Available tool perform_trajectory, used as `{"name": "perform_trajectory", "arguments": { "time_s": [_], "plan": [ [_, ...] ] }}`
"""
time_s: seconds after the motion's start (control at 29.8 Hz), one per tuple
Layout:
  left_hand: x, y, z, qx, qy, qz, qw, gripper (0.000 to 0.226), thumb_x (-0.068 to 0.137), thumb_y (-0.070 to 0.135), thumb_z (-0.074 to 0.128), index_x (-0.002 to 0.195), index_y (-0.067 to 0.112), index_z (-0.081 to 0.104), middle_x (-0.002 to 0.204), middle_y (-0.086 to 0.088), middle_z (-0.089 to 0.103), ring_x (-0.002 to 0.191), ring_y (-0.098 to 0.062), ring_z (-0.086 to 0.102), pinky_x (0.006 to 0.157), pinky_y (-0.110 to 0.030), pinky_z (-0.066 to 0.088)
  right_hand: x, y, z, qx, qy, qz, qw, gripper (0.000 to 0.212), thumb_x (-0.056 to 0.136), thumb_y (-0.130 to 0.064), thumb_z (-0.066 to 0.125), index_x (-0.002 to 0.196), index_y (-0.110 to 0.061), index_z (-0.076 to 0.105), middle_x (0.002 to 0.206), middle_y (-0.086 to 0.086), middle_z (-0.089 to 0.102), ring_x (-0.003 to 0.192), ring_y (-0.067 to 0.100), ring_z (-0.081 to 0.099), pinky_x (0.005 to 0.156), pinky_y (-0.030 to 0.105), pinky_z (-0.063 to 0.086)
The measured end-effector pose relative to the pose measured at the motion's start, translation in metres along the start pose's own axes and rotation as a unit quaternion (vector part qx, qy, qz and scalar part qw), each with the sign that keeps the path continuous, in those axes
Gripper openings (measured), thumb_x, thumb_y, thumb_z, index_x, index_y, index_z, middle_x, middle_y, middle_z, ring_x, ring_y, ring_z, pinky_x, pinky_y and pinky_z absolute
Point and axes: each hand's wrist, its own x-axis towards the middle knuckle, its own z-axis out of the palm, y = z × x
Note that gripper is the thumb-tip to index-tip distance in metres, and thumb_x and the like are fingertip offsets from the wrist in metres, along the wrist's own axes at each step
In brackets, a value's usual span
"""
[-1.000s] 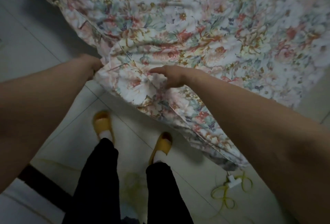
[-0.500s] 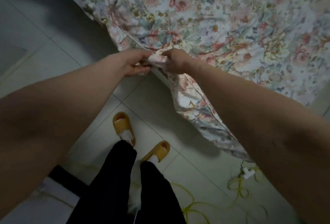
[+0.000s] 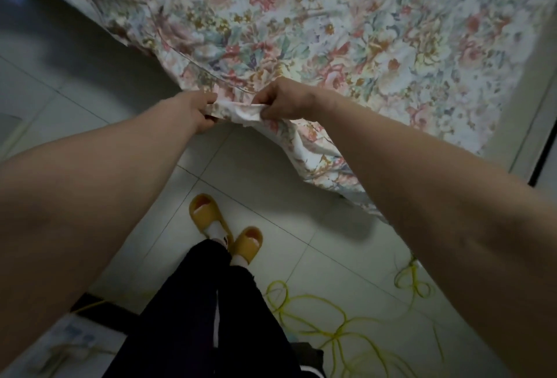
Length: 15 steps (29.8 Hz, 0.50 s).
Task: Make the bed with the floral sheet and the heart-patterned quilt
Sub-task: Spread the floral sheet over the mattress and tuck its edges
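Observation:
The floral sheet (image 3: 346, 31) covers the bed across the top of the view, and its corner hangs toward the floor. My left hand (image 3: 196, 109) and my right hand (image 3: 283, 100) both grip the sheet's corner edge, a short span of white-backed fabric stretched between them. From my right hand the sheet's edge drapes down to the right, partly hidden behind my right forearm. The heart-patterned quilt is not in view.
Pale floor tiles (image 3: 265, 172) lie below the bed. My feet in yellow slippers (image 3: 208, 215) stand close to the bed corner. A yellow cord (image 3: 334, 314) loops on the floor at the lower right. A wall or door frame (image 3: 530, 124) runs along the right.
A second ago my hands were apart on the bunched corner. They came together on the edge and now hold it a little spread, lifted off the floor.

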Motion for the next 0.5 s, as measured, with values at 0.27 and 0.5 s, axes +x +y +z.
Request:
{"name": "perform_trajectory", "arguments": {
  "time_s": [0.27, 0.5],
  "plan": [
    [-0.014, 0.008, -0.022, 0.005, -0.023, -0.028, 0.999, 0.017, 0.085, 0.017, 0.075, 0.097, 0.006, 0.070, 0.089, -0.012, 0.075, 0.071, -0.024, 0.074, 0.061, -0.039, 0.061, -0.026, 0.020, 0.036, 0.101, 0.078, 0.053, 0.990, 0.032, 0.080, 0.006, 0.059, 0.067, -0.022, 0.067, 0.066, -0.008, 0.064, 0.063, 0.005, 0.058, 0.067, 0.021, 0.046],
    [0.013, 0.051, -0.076, 0.219, 0.096, -0.025, 0.971, 0.013, 0.095, -0.001, 0.053, 0.105, 0.003, 0.061, 0.100, -0.013, 0.061, 0.084, -0.025, 0.062, 0.077, -0.035, 0.053, 0.004, -0.011, 0.066, 0.015, 0.031, 0.148, 0.988, 0.034, 0.089, 0.002, 0.057, 0.113, -0.015, 0.073, 0.108, 0.001, 0.070, 0.086, 0.012, 0.060, 0.065, 0.017, 0.045]
  ]
}}
